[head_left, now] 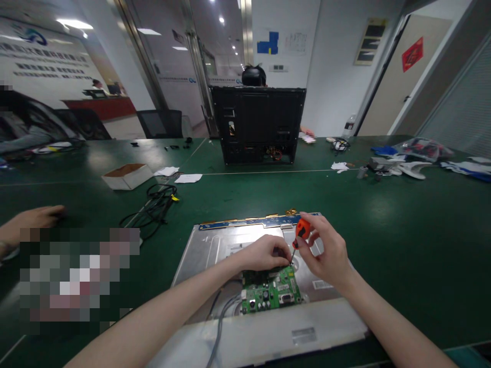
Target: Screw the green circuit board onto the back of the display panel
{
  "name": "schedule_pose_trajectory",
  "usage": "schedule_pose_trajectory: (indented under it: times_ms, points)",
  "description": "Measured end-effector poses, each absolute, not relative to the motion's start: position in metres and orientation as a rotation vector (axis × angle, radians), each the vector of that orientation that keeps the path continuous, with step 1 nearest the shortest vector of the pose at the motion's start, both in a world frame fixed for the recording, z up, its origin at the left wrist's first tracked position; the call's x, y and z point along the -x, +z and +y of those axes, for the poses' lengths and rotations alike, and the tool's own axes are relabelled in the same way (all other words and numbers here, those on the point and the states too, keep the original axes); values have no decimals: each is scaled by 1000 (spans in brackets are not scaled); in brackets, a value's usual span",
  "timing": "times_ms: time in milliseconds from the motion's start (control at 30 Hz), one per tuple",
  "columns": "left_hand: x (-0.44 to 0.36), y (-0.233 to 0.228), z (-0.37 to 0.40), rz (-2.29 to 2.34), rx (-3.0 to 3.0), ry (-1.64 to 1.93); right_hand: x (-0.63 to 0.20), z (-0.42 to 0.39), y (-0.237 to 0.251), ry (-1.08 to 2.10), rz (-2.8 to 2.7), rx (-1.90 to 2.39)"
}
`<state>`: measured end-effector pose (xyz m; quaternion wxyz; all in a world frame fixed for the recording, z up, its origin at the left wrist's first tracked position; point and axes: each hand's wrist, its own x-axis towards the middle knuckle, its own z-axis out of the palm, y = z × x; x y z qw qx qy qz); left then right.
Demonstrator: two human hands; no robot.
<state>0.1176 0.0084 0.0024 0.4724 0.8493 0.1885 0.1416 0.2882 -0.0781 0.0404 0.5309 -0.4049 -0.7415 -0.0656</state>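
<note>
The work in hand looks like driving or loosening a screw at the top edge of the green circuit board [270,292], which lies on the metal back panel [215,245] of a monitor laid face down on the green worktop [383,214]. The right hand [326,253] is clenched round the orange handle of a small screwdriver [300,234]; the left hand [264,254] rests curled on the board's upper edge, fingertips pinched down beside the screwdriver tip, though whether they grip a screw or only steady the board cannot be told.

The screwdriver's long axis runs steeply, handle up and leaning slightly away from the circuit board, tip pointing down and a little leftward to the board's upper right corner. The board itself lies flat, its long side running left to right across the panel, connectors along the edge nearest the person, grey cables [220,317] leaving its left side.

As a judgement, the next move calls for keeping the tip seated squarely and the shaft in line with the screw while twisting, with the board held firm so it does not shift.

Beyond the circuit board stands a black monitor casing [257,125]; to its far left lie a black cable coil [157,204] and a small cardboard box [126,175].
</note>
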Motion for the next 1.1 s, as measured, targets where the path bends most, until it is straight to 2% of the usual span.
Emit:
schedule_pose_trajectory:
  times_ms: [1100]
  points:
    - [-116, 3, 7, 447, -2105, 357, -292, -75, 38, -211, -1750, 950]
